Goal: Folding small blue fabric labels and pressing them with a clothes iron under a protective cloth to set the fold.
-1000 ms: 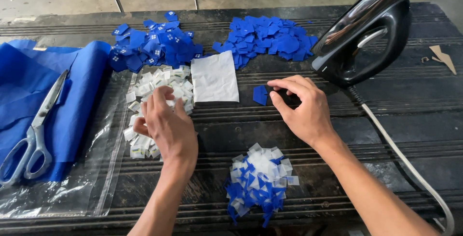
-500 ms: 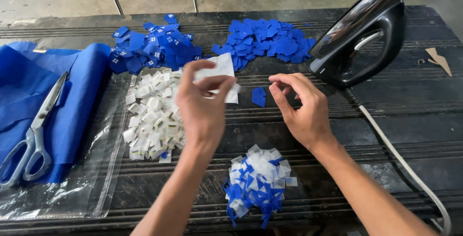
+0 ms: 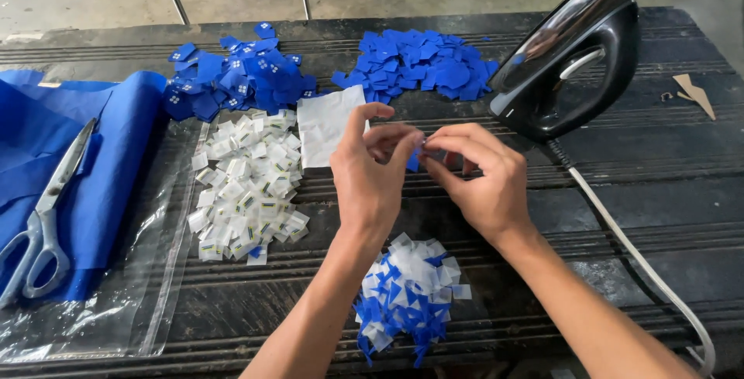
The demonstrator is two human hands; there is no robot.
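- I see my left hand (image 3: 372,173) and right hand (image 3: 480,173) meeting above the middle of the dark table (image 3: 620,193), fingertips almost touching.
- Between the fingertips there is a small blue patch (image 3: 415,160); only a corner of it shows, so I cannot tell its full shape.
- Both hands are mostly closed, thumb against forefinger, in a pinch on this patch; the other fingers are curled loosely.
- The patch is held above the table, just right of the white sheet (image 3: 329,125) and left of the iron (image 3: 570,61).
- The iron is black and stands tilted on its heel at the far right; its white cord (image 3: 643,263) runs toward the near right edge.
- Near my wrists lies a mixed pile (image 3: 409,294) of blue and white pieces.
- On the left of the hands is a white pile (image 3: 244,189) of small squares, partly on a clear plastic bag (image 3: 116,301).
- At the far side are two blue piles: a left one (image 3: 232,80) with small white marks, and a right one (image 3: 422,61) in plain blue.
- At the far left, scissors (image 3: 43,224) lie on folded blue cloth (image 3: 101,154).
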